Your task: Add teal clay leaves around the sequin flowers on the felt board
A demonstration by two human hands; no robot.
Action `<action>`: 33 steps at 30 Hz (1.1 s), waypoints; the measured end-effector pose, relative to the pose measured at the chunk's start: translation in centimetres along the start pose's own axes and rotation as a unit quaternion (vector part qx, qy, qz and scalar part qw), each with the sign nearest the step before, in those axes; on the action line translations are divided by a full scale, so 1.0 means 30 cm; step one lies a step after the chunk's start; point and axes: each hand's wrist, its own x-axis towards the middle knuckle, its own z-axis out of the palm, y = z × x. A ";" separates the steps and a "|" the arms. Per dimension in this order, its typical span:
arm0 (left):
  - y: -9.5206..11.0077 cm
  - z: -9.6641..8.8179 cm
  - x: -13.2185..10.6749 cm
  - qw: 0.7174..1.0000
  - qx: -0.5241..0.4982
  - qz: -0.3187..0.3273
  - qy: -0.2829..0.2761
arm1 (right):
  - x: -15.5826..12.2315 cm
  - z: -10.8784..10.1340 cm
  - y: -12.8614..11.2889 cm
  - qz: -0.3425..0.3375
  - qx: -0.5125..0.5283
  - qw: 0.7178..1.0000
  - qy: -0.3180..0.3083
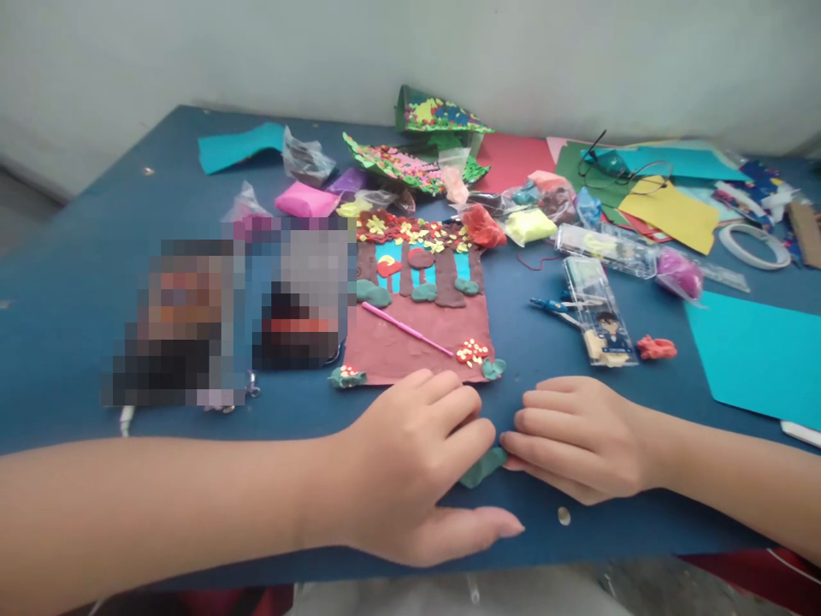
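Close to the table's near edge, a flat piece of dark green modelling clay (484, 468) lies between my hands. My left hand (423, 466) curls its fingers over the left part of it, with the thumb stretched out to the side. The fingertips of my right hand (577, 438) are pressed together at the clay's right end; what lies under them is hidden. Just beyond is a clay picture (416, 334) with brown trees, blue gaps, yellow leaves and green bushes. A thin pink stick (407, 328) rests slantwise on its brown ground.
Two blurred-out devices (304, 299) lie on the left. Behind the picture are bagged clay packs (308, 200) and decorated green pieces (410, 167). Clear plastic boxes (599, 312), a compass (558, 310), glasses (625, 171), a tape roll (754, 246) and coloured paper (760, 355) occupy the right.
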 end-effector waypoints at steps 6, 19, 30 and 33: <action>0.003 0.004 0.001 0.999 0.023 0.033 -0.028 | -0.003 0.003 -0.004 0.000 0.001 1.000 0.001; 0.012 0.002 0.010 1.000 0.003 0.023 -0.006 | -0.017 -0.010 -0.007 -0.021 -0.043 0.997 0.061; 0.011 0.004 0.000 0.999 0.034 0.028 0.006 | -0.007 -0.011 -0.002 0.197 -0.062 0.966 0.158; 0.012 0.007 -0.004 0.998 0.046 0.037 0.000 | -0.005 -0.005 -0.002 0.199 -0.082 0.963 0.161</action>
